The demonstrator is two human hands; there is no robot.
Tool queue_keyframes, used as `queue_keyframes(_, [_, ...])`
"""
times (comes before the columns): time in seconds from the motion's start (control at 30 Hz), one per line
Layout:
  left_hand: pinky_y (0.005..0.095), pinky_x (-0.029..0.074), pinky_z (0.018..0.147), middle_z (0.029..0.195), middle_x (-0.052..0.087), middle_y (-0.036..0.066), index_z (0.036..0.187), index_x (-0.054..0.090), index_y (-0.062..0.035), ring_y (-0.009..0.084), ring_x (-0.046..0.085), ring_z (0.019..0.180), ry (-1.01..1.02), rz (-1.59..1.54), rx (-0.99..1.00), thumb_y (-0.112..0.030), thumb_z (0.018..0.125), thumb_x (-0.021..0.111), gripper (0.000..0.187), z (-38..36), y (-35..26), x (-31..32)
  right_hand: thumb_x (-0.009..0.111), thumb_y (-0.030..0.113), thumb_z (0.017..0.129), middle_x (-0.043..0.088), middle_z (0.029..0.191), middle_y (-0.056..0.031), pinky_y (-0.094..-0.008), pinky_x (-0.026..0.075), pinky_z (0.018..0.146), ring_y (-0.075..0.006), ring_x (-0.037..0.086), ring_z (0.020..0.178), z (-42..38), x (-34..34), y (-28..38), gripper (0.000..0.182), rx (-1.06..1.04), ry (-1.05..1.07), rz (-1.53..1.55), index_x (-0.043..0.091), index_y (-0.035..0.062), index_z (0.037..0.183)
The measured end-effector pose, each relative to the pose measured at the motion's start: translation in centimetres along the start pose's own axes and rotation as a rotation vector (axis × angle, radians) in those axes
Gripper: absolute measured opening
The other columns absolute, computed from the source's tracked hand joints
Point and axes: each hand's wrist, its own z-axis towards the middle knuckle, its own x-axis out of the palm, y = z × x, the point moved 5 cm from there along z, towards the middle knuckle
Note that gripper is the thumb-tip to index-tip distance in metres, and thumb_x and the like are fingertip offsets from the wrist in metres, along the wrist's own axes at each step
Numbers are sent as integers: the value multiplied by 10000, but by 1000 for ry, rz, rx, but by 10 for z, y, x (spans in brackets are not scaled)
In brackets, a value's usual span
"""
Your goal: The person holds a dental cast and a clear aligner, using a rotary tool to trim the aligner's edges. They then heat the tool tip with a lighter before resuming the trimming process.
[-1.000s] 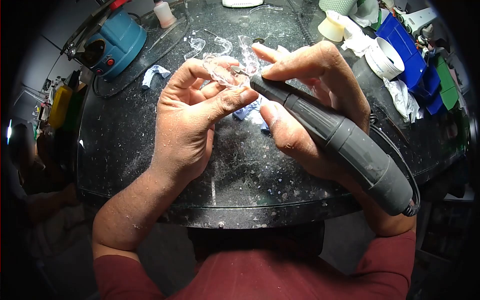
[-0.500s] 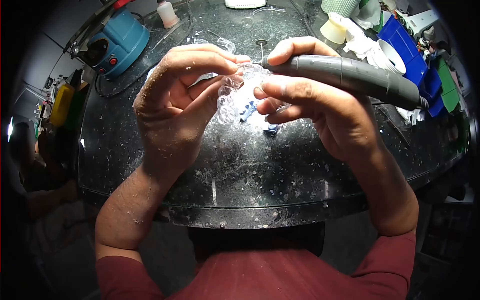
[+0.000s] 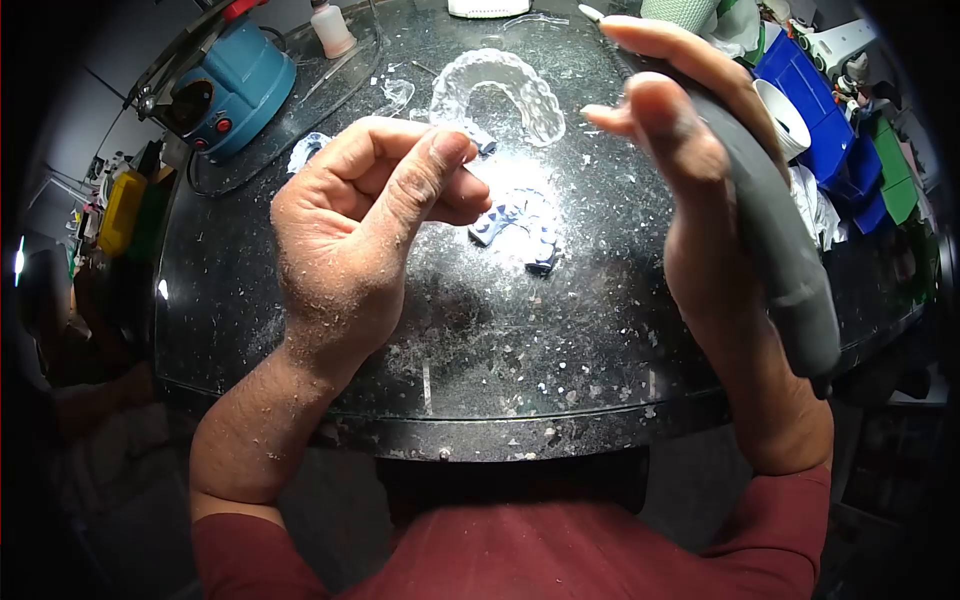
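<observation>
A clear, U-shaped dental aligner (image 3: 480, 72) is held up by its left end at the fingertips of my left hand (image 3: 375, 205), whose thumb and fingers are pinched together and dusted with shavings. My right hand (image 3: 705, 190) holds a dark grey rotary handpiece (image 3: 775, 220) against the palm, tilted, with thumb and fingers partly spread. Below the aligner, a blue and white dental model (image 3: 520, 225) lies on the dark table under bright light. The handpiece's working tip is hidden or too unclear to tell.
A blue machine (image 3: 235, 95) and a small bottle (image 3: 333, 30) stand at the back left. Blue bins (image 3: 800, 85), a white cup (image 3: 782, 118) and crumpled tissue lie at the right. Scraps and dust dot the black tabletop (image 3: 470, 350).
My right hand has drawn away to the right, off the clear piece, and the handpiece has swung steeper. The aligner now shows whole, farther up, at my left fingertips.
</observation>
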Motion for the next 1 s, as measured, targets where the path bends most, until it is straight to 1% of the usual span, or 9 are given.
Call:
queue_keyframes(0.03, [272, 570, 709, 802, 691, 111, 975, 642, 38, 142, 684, 747, -4, 0, 1, -117, 944, 621, 160, 0, -1, 0, 556, 187, 932, 659, 1021, -87, -311, 502, 876, -187, 646, 952, 2, -4, 12, 275, -92, -32, -182, 629, 4, 1123])
queue_keyframes(0.07, [271, 569, 711, 797, 691, 109, 974, 642, 38, 140, 682, 746, -15, 22, -4, -116, 943, 621, 159, 1, -2, -1, 534, 217, 913, 649, 1071, -93, -339, 470, 922, -192, 617, 990, 1, -9, 24, 315, -261, 70, -520, 642, 5, 1119])
queue_keyframes(0.1, [271, 568, 713, 793, 690, 106, 973, 642, 39, 139, 681, 745, -27, 43, -10, -114, 943, 622, 157, 1, -2, -2, 556, 149, 871, 632, 1134, -99, -355, 444, 951, -193, 593, 1011, -4, -5, 34, 313, -400, 146, -495, 626, 15, 1145])
queue_keyframes(0.17, [269, 566, 715, 797, 690, 105, 972, 642, 39, 136, 679, 747, -39, 23, -11, -112, 943, 622, 155, 0, -3, -1, 587, 55, 822, 611, 1167, -124, -367, 446, 954, -215, 589, 1027, -16, 6, 24, 313, -254, 104, -233, 599, 22, 1133])
queue_keyframes(0.23, [268, 564, 717, 802, 690, 104, 971, 642, 38, 132, 677, 748, -43, -1, -13, -110, 943, 621, 152, -1, -2, -1, 621, -94, 701, 594, 1019, -152, -410, 495, 928, -309, 639, 1036, -16, 13, 17, 361, -445, 140, -143, 536, -8, 1042])
queue_keyframes(0.3, [298, 584, 716, 899, 691, 132, 983, 629, 42, 151, 687, 776, 9, 37, 56, -151, 963, 589, 198, -2, -5, 1, 631, -111, 673, 589, 960, -146, -447, 525, 911, -335, 651, 1027, -17, 18, 12, 382, -567, 150, -130, 525, -36, 1033])
queue_keyframes(0.53, [286, 577, 723, 932, 691, 136, 982, 630, 40, 142, 680, 774, 45, 8, 71, -146, 962, 588, 192, -5, -4, 4, 664, -108, 624, 592, 909, -128, -465, 554, 867, -257, 646, 855, -18, 16, 18, 361, -604, 85, -232, 591, -34, 970])
queue_keyframes(0.97, [264, 558, 714, 941, 694, 119, 962, 642, 31, 125, 669, 762, 70, 7, 81, -139, 948, 609, 174, -6, -7, 6, 677, -85, 641, 590, 912, -113, -448, 562, 839, -254, 653, 853, -17, 16, 18, 346, -639, 107, -265, 607, -29, 975])
queue_keyframes(1.0, [264, 558, 714, 941, 694, 118, 963, 643, 28, 124, 669, 764, 70, 9, 83, -139, 949, 608, 172, -6, -7, 6, 723, -59, 595, 581, 832, -95, -380, 513, 718, -236, 615, 755, -16, 18, 19, 327, -640, 21, -242, 600, -2, 892])
